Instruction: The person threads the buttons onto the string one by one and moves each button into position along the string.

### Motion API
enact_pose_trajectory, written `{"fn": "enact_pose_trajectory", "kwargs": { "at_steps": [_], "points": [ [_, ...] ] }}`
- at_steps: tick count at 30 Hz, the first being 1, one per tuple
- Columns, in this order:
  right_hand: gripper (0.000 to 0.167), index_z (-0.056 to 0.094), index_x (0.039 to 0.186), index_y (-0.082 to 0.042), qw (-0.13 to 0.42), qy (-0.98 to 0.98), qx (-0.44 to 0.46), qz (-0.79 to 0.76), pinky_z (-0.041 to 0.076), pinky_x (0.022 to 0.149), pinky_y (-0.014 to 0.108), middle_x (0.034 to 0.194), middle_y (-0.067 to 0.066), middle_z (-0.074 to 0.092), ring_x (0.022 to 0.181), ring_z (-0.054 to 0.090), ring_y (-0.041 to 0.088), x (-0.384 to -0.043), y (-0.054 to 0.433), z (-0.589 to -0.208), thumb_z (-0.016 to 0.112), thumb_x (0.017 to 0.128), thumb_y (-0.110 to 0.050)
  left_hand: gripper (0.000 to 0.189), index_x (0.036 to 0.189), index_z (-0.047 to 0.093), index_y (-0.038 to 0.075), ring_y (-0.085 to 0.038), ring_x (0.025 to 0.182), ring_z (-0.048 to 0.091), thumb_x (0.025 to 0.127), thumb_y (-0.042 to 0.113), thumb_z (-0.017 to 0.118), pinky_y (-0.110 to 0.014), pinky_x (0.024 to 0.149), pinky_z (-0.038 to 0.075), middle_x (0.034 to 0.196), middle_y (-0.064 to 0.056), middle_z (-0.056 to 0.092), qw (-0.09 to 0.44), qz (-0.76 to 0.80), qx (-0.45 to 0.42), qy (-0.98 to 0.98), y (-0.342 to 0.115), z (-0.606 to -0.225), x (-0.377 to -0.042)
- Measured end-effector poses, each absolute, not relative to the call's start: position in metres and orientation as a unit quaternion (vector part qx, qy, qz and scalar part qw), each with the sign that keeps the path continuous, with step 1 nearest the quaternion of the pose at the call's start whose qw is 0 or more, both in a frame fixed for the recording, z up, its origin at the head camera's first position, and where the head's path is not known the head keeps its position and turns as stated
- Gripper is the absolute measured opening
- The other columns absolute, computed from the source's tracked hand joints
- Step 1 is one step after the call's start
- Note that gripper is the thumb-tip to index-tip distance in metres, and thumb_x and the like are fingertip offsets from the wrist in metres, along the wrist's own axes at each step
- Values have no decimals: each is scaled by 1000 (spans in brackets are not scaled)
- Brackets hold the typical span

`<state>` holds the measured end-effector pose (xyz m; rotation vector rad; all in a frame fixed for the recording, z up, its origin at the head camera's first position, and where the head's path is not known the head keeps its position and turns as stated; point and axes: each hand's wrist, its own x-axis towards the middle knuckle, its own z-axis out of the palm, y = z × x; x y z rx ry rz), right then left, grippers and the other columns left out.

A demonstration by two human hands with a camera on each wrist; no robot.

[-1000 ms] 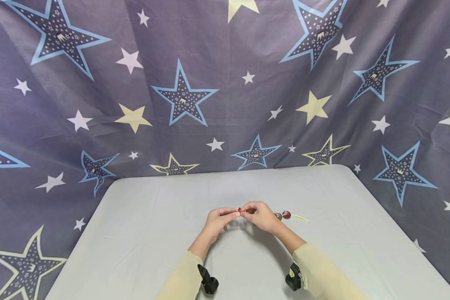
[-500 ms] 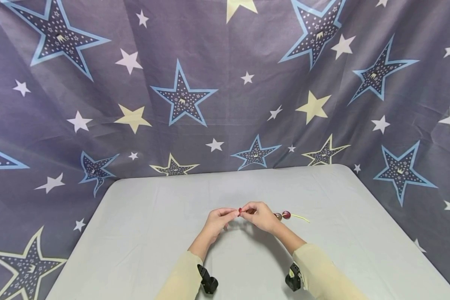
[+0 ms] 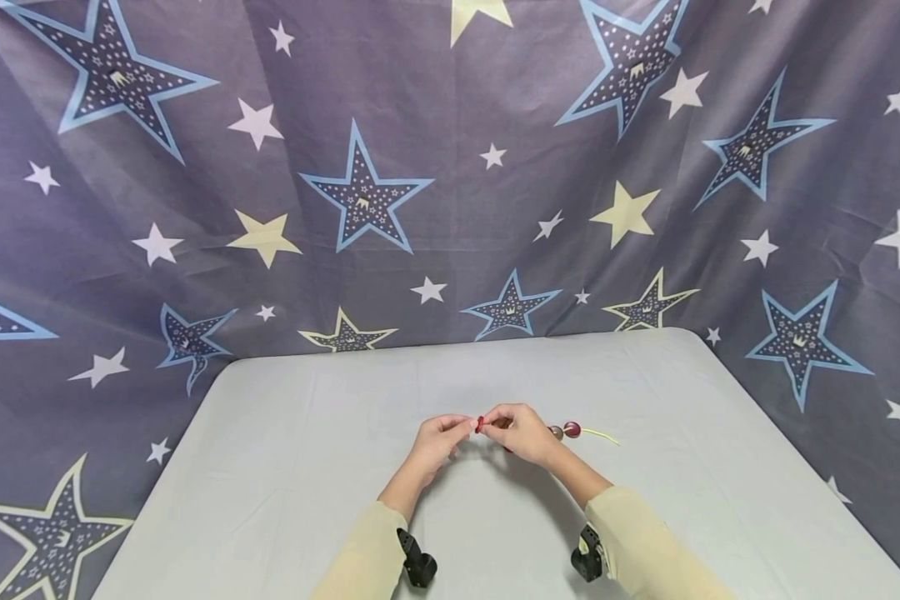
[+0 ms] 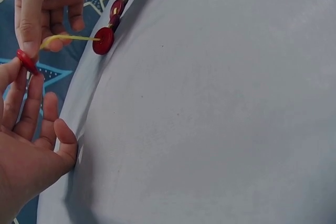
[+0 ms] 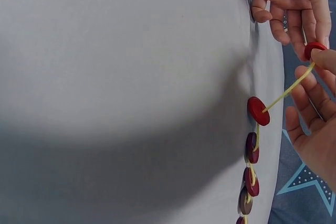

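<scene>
Between the two hands, over the middle of the table, is a red button (image 3: 480, 424). My left hand (image 3: 435, 442) pinches it between thumb and fingertips, its other fingers spread in the left wrist view. My right hand (image 3: 521, 432) pinches a yellow cord (image 5: 289, 90) close to that button. The cord runs down to a second red button (image 4: 103, 40) lying on the cloth. Further along it sit several dark red buttons (image 5: 252, 182) and a brown button (image 5: 245, 200). Whether the cord passes through the pinched button's hole cannot be made out.
A pale cloth covers the table (image 3: 307, 467). The cord's far end (image 3: 600, 435) lies right of my right hand, beside a dark red button (image 3: 572, 429). A star-print curtain (image 3: 450, 208) rises behind and at both sides.
The pinched red button shows more of itself between the fingertips than a second ago. Both hands stay almost in place. A bit of red now shows beneath my right hand.
</scene>
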<state>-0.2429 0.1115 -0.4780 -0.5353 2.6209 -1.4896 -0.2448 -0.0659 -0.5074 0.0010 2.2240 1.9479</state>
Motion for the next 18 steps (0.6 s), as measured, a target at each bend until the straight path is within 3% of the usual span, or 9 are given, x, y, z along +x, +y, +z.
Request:
{"fn": "enact_pose_trajectory", "kwargs": {
  "at_steps": [18],
  "points": [
    [18, 69, 92, -7, 33, 854, -171, -490, 41, 54, 20, 71, 2, 61, 61, 50, 8, -245, 109, -480, 74, 79, -19, 22, 94, 67, 2, -13, 64, 49, 85, 21, 60, -24, 53, 41, 75, -2, 62, 70, 651, -14, 755, -65, -503, -241]
  ]
}}
